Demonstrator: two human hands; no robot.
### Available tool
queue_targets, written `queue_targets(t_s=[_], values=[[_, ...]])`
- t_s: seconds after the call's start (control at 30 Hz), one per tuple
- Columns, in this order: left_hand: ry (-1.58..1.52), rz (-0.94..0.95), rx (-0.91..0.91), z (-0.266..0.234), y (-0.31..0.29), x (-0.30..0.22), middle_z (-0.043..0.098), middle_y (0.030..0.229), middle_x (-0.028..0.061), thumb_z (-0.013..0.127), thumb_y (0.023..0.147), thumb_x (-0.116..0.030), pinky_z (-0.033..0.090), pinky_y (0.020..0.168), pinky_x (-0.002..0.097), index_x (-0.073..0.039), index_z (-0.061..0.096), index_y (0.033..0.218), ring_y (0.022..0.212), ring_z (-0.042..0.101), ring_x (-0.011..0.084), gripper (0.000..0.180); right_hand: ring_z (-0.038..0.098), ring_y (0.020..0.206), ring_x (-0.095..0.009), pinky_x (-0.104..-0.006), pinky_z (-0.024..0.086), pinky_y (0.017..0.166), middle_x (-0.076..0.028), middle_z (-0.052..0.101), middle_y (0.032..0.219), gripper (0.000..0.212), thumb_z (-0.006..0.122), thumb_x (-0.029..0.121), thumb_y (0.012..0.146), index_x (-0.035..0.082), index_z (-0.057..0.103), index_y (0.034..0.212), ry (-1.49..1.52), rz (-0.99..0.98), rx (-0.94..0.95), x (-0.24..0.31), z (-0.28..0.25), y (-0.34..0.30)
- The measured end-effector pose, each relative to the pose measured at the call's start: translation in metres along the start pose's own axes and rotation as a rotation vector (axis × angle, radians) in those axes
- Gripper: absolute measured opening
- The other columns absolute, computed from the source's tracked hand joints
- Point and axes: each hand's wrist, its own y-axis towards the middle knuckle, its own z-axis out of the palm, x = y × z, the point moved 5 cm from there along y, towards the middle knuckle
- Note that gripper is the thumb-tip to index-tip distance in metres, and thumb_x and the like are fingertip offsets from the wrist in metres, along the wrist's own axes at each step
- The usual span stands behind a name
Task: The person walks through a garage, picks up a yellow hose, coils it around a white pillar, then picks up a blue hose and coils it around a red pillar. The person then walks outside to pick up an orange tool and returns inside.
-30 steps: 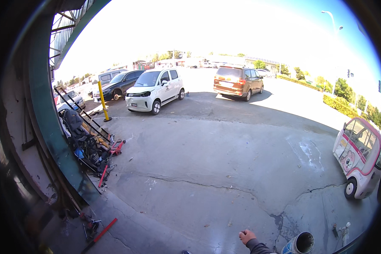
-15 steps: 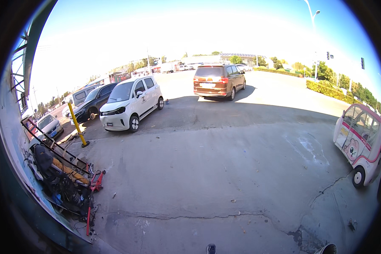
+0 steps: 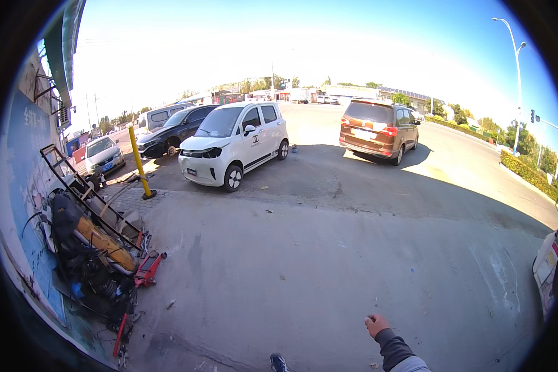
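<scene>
My right hand (image 3: 377,324) shows at the lower right with its fingers curled in. Nothing is seen sticking out of it. A dark cuff and grey sleeve (image 3: 400,353) lead down from it to the lower edge. The hand hangs over grey concrete (image 3: 304,279) and touches nothing. My left hand is out of view. A dark shoe (image 3: 278,362) with a light edge shows at the bottom, left of the hand.
Along the left wall lie a red floor jack (image 3: 147,271), a metal frame (image 3: 84,192) and dark scrap parts (image 3: 96,279). Beyond stand a yellow post (image 3: 139,162), a white small car (image 3: 234,147), a black car (image 3: 161,137) and a brown van (image 3: 378,130). A pink-and-white vehicle (image 3: 545,270) is cut off at right.
The view has turned left, so the cars and van sit further right in it. My right hand and sleeve have come into view. The pink-and-white vehicle is now mostly out of view.
</scene>
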Motion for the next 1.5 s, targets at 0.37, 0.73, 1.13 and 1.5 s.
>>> queue_targets(t_s=[0.37,0.73,1.13,1.5], values=[[0.121,0.402,-0.137,-0.313,0.248,-0.529,0.070,0.112,0.0201,0.058,0.092,-0.051,0.050,0.094,0.0446,-0.005,0.070,0.112,0.108,0.065,0.0354,0.052,0.062,0.118,-0.032,-0.0422,0.048,0.101,-0.016,0.066,0.126,0.046,0.057,0.042,0.092,0.007,0.070,0.119,-0.648,0.611,0.847,-0.129,0.154,0.112],[-0.053,0.395,-0.078,-0.467,0.456,-0.875,0.070,0.112,0.0158,0.059,0.093,-0.050,0.048,0.096,0.0440,-0.008,0.067,0.120,0.111,0.063,0.0324,0.051,0.065,0.108,-0.023,-0.0422,0.052,0.093,-0.010,0.069,0.118,0.040,0.059,0.034,0.093,0.002,0.067,0.114,-0.580,0.692,0.778,-0.110,0.207,0.518],[0.070,-0.160,0.119,-0.610,0.665,-0.914,0.070,0.111,0.0158,0.059,0.092,-0.050,0.053,0.088,0.0450,-0.007,0.072,0.108,0.100,0.068,0.0349,0.048,0.068,0.079,-0.016,-0.0308,0.054,0.074,-0.009,0.073,0.089,0.029,0.055,0.022,0.097,-0.001,0.067,0.107,0.173,-0.119,-0.042,0.358,0.202,1.322],[0.044,0.573,-0.300,-1.012,0.875,-1.551,0.071,0.104,0.0166,0.063,0.090,-0.047,0.052,0.088,0.0429,-0.006,0.070,0.107,0.100,0.067,0.0333,0.045,0.056,0.124,-0.036,-0.0465,0.043,0.105,-0.017,0.060,0.133,0.046,0.059,0.041,0.091,0.014,0.064,0.128,-0.646,0.776,0.942,0.162,0.313,1.331]])
